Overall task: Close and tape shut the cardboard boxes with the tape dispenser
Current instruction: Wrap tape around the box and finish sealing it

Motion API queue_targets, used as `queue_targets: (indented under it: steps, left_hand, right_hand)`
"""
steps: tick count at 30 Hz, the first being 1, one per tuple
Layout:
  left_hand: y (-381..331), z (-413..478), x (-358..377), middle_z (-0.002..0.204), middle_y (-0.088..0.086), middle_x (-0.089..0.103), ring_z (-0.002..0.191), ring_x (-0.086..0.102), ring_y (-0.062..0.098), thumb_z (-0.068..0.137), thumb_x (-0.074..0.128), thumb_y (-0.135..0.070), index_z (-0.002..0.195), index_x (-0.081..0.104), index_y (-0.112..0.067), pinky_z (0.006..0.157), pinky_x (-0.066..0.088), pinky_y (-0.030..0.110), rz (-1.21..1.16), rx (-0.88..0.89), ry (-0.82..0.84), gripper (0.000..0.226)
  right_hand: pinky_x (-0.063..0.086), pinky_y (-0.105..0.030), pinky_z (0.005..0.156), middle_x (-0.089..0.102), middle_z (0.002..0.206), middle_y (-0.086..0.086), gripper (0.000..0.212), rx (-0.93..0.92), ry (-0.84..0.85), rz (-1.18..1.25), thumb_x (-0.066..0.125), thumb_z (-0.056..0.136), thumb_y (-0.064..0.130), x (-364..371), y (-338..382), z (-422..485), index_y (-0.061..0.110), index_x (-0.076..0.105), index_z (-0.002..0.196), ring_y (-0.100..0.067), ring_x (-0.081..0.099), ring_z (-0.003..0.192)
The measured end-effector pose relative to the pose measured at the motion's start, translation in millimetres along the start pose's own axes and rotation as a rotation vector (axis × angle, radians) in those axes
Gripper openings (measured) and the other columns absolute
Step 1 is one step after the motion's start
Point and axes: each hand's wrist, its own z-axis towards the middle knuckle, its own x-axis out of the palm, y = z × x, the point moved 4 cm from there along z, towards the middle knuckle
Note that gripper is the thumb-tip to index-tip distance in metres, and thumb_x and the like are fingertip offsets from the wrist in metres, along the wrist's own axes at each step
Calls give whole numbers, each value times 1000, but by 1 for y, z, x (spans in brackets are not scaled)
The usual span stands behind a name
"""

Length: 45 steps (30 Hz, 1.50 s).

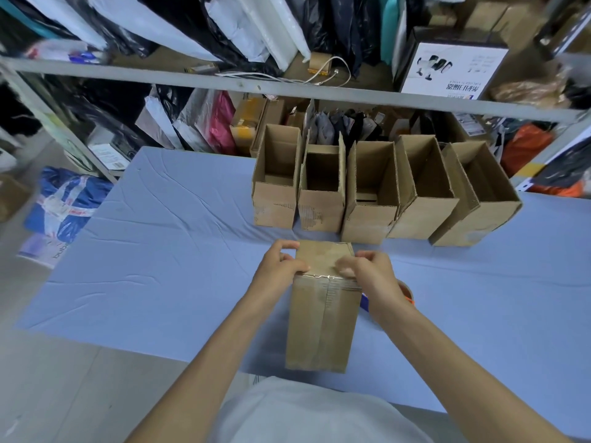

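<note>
A closed cardboard box [321, 324] stands upright on the blue table cloth [166, 251] right in front of me, with clear tape running over its top and down its near side. My left hand [281, 262] grips the top's left edge, thumb on the lid. My right hand [364, 270] curls over the top's right edge, fingers pressing the tape near the rim. The tape dispenser [404, 295] lies on the cloth just right of the box, mostly hidden behind my right wrist; only a roll edge and blue and orange parts show.
Several open cardboard boxes [374, 190] stand in a row behind the closed one. Beyond the table is a metal shelf rack [287, 91] packed with bags, mailers and cartons. A blue bag [67, 203] lies on the floor at the left.
</note>
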Motion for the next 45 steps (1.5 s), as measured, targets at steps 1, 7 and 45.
queue_targets:
  steps: [1,7,45]
  left_hand:
    - [2,0,3,82,-3,53,85,61,14,84,68,-17,114,57,-24,95,49,36,16,-7,-1,33]
    - [8,1,9,106,-1,46,98,54,7,88,69,-21,119,56,-16,82,42,18,-82,-35,62,34]
    - [-1,35,13,89,7,54,78,49,15,99,40,2,107,63,-10,73,41,28,-337,-4,171,27]
  right_hand:
    - [52,-38,74,56,103,-8,43,-19,-7,-37,79,70,20,4,0,-2,9,54,103,-24,59,91]
    - [56,-37,72,63,97,-13,37,96,25,240,68,81,-5,6,2,-8,6,55,114,-24,64,86]
    - [56,-42,87,66,93,-25,14,237,83,380,52,85,-15,-18,-5,23,-10,65,84,-34,65,80]
